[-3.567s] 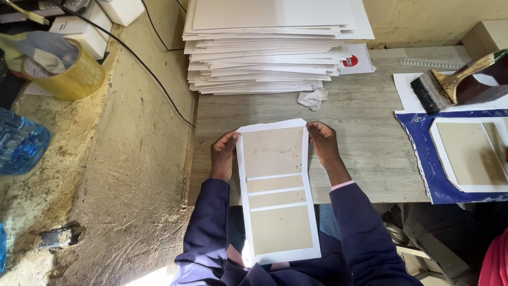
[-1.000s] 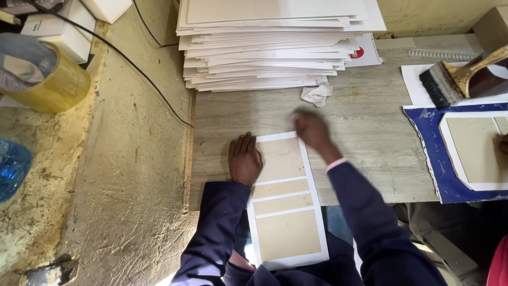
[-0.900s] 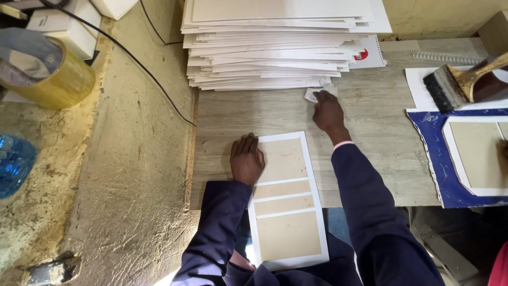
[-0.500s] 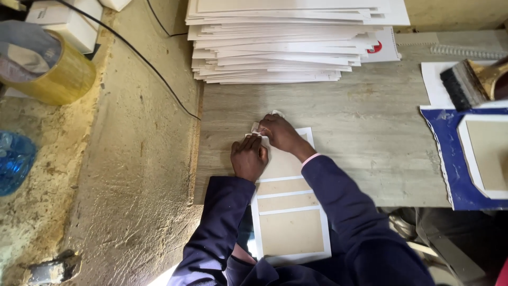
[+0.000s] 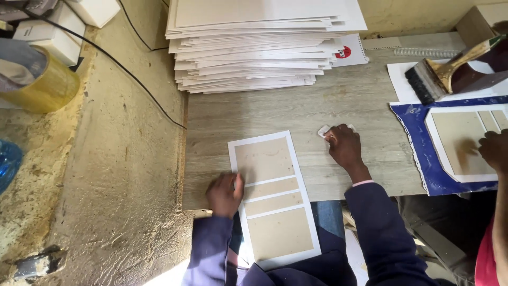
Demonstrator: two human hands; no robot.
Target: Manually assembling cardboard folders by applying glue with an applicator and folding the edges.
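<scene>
Grip: the left hand (image 5: 225, 195) lay flat, pinning the four-panelled white cover sheet (image 5: 274, 198) at the bench (image 5: 360, 108) edge, while the right hand (image 5: 344, 146) pinched a small white cloth (image 5: 324, 131) beside it, wiping apparently unfinished.

I saw bare tabletop (image 5: 254, 114) open between the paper stack (image 5: 254, 47) and the card sheet (image 5: 272, 196). A co-worker's hand (image 5: 495, 151) and brush (image 5: 450, 71) crowded the right.

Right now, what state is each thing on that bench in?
White sheet with four tan card panels: flat, overhanging the bench edge.
Left hand: pressing the sheet's left edge.
Right hand: closed on a small white cloth wad.
Stack of white boards: piled, uneven.
</scene>
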